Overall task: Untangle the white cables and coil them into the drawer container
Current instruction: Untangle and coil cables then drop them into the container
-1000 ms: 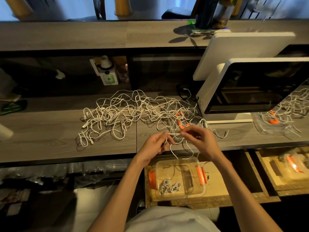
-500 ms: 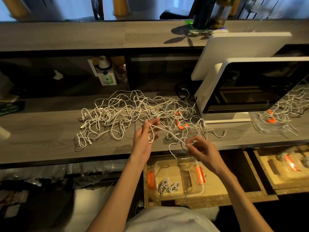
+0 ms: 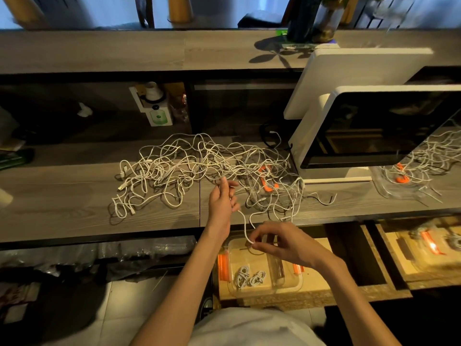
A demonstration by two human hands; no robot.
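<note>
A big tangle of white cables (image 3: 189,168) lies spread over the grey wooden counter (image 3: 74,221). My left hand (image 3: 223,203) is raised at the tangle's near edge, fingers curled round one white cable (image 3: 244,222). That cable runs down to my right hand (image 3: 279,242), which pinches its end between thumb and fingers above the open drawer. In the drawer sits a clear plastic container (image 3: 287,283) with orange clips, holding two small coiled white cables (image 3: 250,277).
A white-framed monitor (image 3: 374,126) stands at the right on the counter. A clear lid with orange clips (image 3: 268,182) lies under the tangle. Another cable pile on a clear lid (image 3: 419,168) lies far right. A second drawer (image 3: 429,250) is open at right.
My hands have drawn apart: the left rose toward the tangle, the right dropped toward the drawer container, stretching one cable between them.
</note>
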